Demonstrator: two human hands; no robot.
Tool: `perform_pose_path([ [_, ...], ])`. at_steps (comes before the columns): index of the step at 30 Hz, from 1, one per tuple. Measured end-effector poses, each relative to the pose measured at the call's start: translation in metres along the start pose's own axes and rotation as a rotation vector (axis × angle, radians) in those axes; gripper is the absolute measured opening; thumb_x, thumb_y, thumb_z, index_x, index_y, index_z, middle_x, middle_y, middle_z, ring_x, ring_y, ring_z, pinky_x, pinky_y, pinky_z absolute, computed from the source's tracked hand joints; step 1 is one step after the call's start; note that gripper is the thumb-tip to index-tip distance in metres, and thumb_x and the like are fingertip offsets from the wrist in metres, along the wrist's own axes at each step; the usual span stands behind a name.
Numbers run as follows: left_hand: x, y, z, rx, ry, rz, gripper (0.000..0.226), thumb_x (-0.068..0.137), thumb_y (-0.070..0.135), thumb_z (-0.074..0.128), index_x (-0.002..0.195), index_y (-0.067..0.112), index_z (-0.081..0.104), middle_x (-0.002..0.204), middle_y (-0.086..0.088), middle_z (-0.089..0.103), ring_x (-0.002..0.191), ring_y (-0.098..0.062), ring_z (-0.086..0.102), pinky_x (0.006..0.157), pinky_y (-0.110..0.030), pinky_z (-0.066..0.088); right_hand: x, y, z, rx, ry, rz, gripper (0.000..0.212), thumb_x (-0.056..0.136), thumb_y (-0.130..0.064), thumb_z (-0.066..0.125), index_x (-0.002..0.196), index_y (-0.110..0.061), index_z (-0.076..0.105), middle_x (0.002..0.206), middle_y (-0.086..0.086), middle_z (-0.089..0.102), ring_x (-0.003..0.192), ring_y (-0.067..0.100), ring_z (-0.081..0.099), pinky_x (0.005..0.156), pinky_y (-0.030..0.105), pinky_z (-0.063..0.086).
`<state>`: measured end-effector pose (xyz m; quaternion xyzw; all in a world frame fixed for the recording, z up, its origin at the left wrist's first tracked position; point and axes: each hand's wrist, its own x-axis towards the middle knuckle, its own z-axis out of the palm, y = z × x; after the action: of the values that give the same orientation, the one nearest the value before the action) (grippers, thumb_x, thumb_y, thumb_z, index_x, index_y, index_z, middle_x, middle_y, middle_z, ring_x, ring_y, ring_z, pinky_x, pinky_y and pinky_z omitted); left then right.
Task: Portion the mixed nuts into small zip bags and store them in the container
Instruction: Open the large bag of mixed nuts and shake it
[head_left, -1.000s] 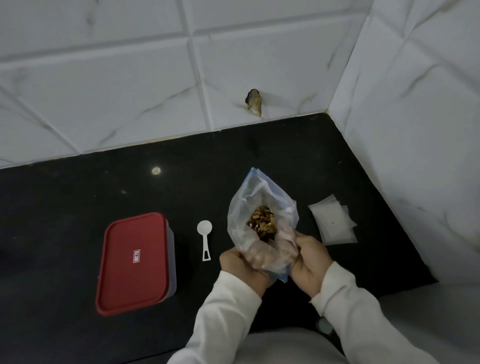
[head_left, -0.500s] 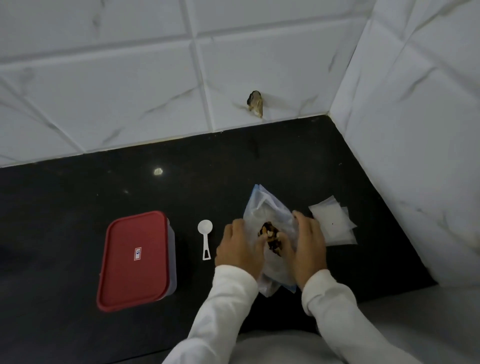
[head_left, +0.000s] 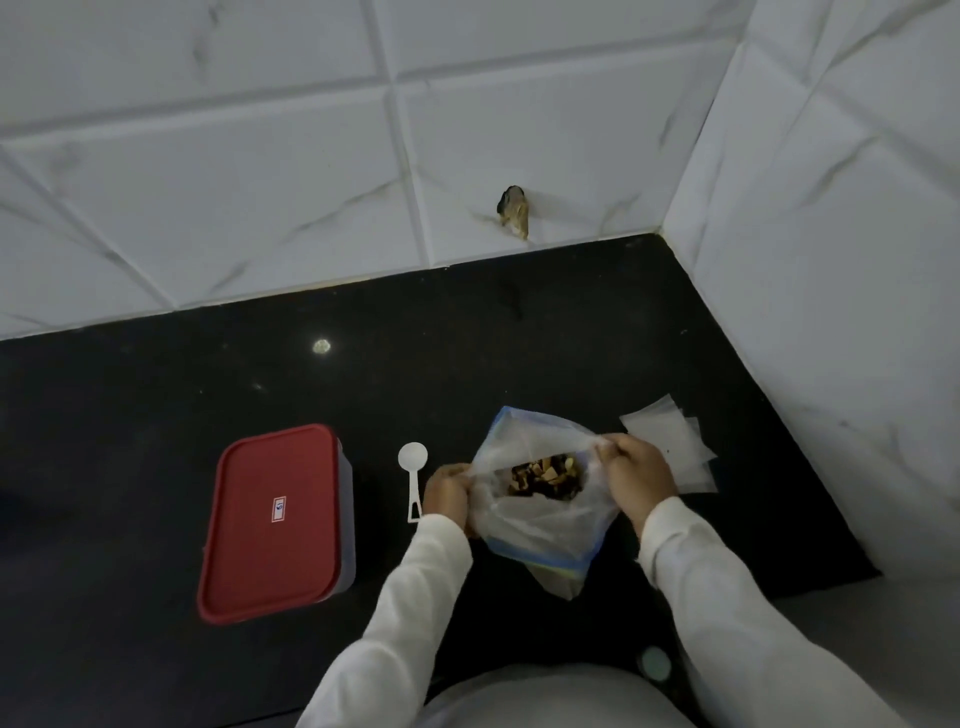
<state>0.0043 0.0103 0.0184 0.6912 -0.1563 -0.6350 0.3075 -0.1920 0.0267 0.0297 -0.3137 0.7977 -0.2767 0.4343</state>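
Observation:
A large clear zip bag (head_left: 540, 525) with a blue seal strip stands on the black counter, its mouth pulled wide. Mixed nuts (head_left: 545, 475) show inside it. My left hand (head_left: 449, 491) pinches the left edge of the bag's mouth. My right hand (head_left: 636, 470) pinches the right edge. A white measuring scoop (head_left: 413, 470) lies just left of my left hand. A short stack of small clear zip bags (head_left: 670, 444) lies right of the big bag, partly behind my right hand. The container (head_left: 278, 519) with its red lid on sits further left.
White marble-look tiled walls close the counter (head_left: 156, 405) at the back and on the right, meeting in a corner. A small brownish object (head_left: 514, 212) is stuck on the back wall. The counter's front edge runs below my sleeves.
The bag went from held up to set down on the counter, and my hands have spread apart, pulling its mouth wide so more nuts show.

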Motion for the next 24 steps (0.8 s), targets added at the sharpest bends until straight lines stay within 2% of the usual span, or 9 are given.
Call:
perform_pose_path([
  [2, -0.005, 0.001, -0.005, 0.473, 0.054, 0.316, 0.029, 0.092, 0.012, 0.053, 0.118, 0.025, 0.054, 0.117, -0.004, 0.059, 0.093, -0.019, 0.058, 0.076, -0.032, 0.048, -0.006, 0.002, -0.005, -0.154, -0.021, -0.22, 0.025, 0.098, -0.026, 0.051, 0.122, -0.023, 0.056, 0.116, -0.003, 0.057, 0.114, 0.017, 0.053, 0.091, 0.03, 0.043],
  [5, -0.021, 0.014, -0.002, 1.042, 0.069, 0.779, 0.068, 0.088, 0.034, 0.065, 0.146, 0.031, 0.03, 0.142, 0.006, 0.036, 0.123, -0.014, 0.046, 0.091, -0.036, 0.048, -0.009, 0.001, -0.002, -0.305, -0.021, -0.58, 0.057, 0.09, -0.033, 0.064, 0.141, -0.032, 0.038, 0.132, -0.011, 0.039, 0.121, 0.008, 0.037, 0.099, 0.03, 0.038],
  [7, -0.013, 0.025, 0.007, 1.22, 0.03, 0.877, 0.067, 0.088, 0.039, 0.066, 0.146, 0.03, 0.033, 0.144, 0.005, 0.036, 0.128, -0.016, 0.044, 0.096, -0.036, 0.046, 0.001, 0.002, 0.009, -0.408, -0.019, -0.751, 0.058, 0.091, -0.031, 0.064, 0.142, -0.033, 0.04, 0.137, -0.008, 0.041, 0.122, 0.011, 0.043, 0.1, 0.031, 0.041],
  [10, 0.009, 0.039, 0.018, 1.373, -0.06, 0.876, 0.045, 0.087, 0.024, 0.069, 0.13, 0.025, 0.054, 0.125, 0.001, 0.059, 0.115, -0.021, 0.058, 0.098, -0.035, 0.048, 0.021, -0.001, 0.02, -0.438, 0.015, -0.797, 0.04, 0.092, -0.014, 0.061, 0.13, -0.025, 0.057, 0.123, 0.003, 0.058, 0.109, 0.02, 0.059, 0.092, 0.034, 0.051],
  [12, 0.02, 0.045, 0.019, 1.279, -0.06, 0.787, 0.033, 0.087, 0.015, 0.067, 0.118, 0.027, 0.062, 0.112, 0.003, 0.065, 0.105, -0.019, 0.063, 0.095, -0.034, 0.051, 0.034, -0.007, 0.021, -0.493, -0.001, -0.819, 0.029, 0.087, -0.011, 0.064, 0.114, -0.022, 0.065, 0.102, 0.003, 0.066, 0.092, 0.02, 0.065, 0.081, 0.035, 0.056],
  [14, 0.025, 0.049, 0.021, 0.997, -0.104, 0.633, 0.022, 0.093, 0.011, 0.059, 0.106, 0.025, 0.069, 0.105, 0.001, 0.068, 0.1, -0.019, 0.065, 0.092, -0.033, 0.053, 0.043, -0.013, 0.022, -0.52, -0.044, -0.78, 0.028, 0.083, -0.007, 0.066, 0.104, -0.024, 0.065, 0.09, -0.002, 0.067, 0.082, 0.016, 0.065, 0.073, 0.035, 0.057],
  [18, 0.031, 0.062, 0.021, 0.619, -0.327, 0.29, 0.016, 0.095, 0.018, 0.06, 0.1, 0.023, 0.075, 0.095, -0.004, 0.075, 0.093, -0.022, 0.071, 0.084, -0.033, 0.057, 0.05, -0.024, 0.024, -0.378, -0.066, -0.612, 0.023, 0.091, -0.006, 0.05, 0.097, -0.021, 0.067, 0.089, 0.0, 0.067, 0.083, 0.017, 0.061, 0.073, 0.029, 0.049],
  [21, 0.043, 0.066, 0.023, 0.477, -0.275, 0.06, 0.019, 0.093, 0.017, 0.061, 0.104, 0.009, 0.075, 0.099, -0.013, 0.073, 0.097, -0.03, 0.067, 0.097, -0.039, 0.051, 0.053, -0.034, 0.026, -0.091, -0.164, -0.303, 0.029, 0.097, -0.011, 0.041, 0.093, -0.015, 0.069, 0.097, 0.001, 0.065, 0.094, 0.021, 0.06, 0.082, 0.03, 0.046],
  [24, 0.047, 0.057, 0.032, 0.333, -0.206, -0.112, 0.02, 0.09, 0.01, 0.056, 0.074, 0.004, 0.066, 0.065, -0.011, 0.064, 0.068, -0.027, 0.057, 0.077, -0.034, 0.048, 0.06, -0.045, 0.032, 0.033, -0.232, 0.032, 0.033, 0.098, -0.013, 0.037, 0.102, -0.015, 0.07, 0.103, 0.002, 0.061, 0.105, 0.025, 0.058, 0.086, 0.03, 0.043],
])
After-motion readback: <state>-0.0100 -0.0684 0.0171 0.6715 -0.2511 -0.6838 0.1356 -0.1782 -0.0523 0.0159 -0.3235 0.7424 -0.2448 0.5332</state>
